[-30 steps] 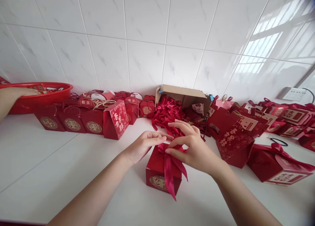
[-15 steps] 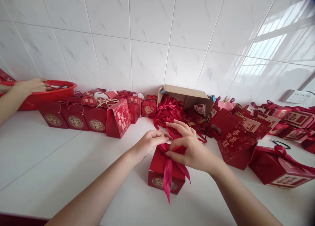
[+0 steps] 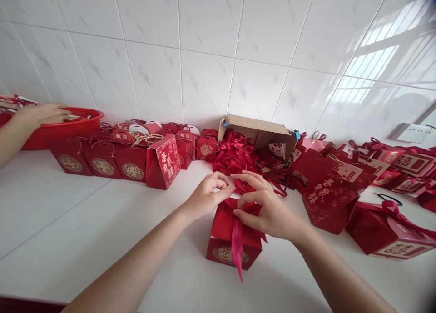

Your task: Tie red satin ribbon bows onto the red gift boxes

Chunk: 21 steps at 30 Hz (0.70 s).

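Note:
A small red gift box [image 3: 225, 240] with a gold emblem stands on the white counter [image 3: 68, 222] in front of me. A red satin ribbon [image 3: 237, 245] is tied at its top and one tail hangs down its front. My left hand [image 3: 207, 196] pinches the ribbon at the box's top left, fingers curled. My right hand [image 3: 264, 206] pinches the ribbon on the right side of the knot, the other fingers spread above it.
A cardboard box [image 3: 262, 133] spilling red ribbons [image 3: 235, 154] lies by the tiled wall. Rows of red gift boxes [image 3: 102, 161] stand left; more red boxes [image 3: 327, 197] lie right. Another person's hand [image 3: 37, 114] reaches into a red basin [image 3: 64, 131] at far left.
My left hand has curled tighter on the ribbon and both hands shifted slightly on the knot. The other person's hand has moved further into the red basin.

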Available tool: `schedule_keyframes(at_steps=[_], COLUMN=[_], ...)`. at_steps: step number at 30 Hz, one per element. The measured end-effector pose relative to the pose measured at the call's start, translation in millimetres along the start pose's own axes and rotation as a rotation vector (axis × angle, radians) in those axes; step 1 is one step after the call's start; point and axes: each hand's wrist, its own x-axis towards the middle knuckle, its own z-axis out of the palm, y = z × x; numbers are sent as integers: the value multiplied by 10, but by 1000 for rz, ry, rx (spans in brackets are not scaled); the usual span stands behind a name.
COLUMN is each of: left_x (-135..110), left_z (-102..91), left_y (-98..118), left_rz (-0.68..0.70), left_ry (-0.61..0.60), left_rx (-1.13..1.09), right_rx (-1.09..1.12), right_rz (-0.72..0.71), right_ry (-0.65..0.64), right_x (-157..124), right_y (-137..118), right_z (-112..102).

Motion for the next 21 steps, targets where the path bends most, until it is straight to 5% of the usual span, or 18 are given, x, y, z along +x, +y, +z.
schedule_keyframes(at_steps=[9, 17, 21], left_x=[-16, 71, 123], left_z=[10, -21, -38], left_y=[-16, -126, -244], left_rz=[-76, -181, -226], left_ry=[-225, 54, 101], left_rx=[-193, -265, -246], right_rx=[-125, -193, -240], right_rz=[89, 188, 197], right_ry=[11, -61, -83], right_x=[-107, -143, -147], right_y=[-59, -167, -233], right_z=[-93, -231, -224])
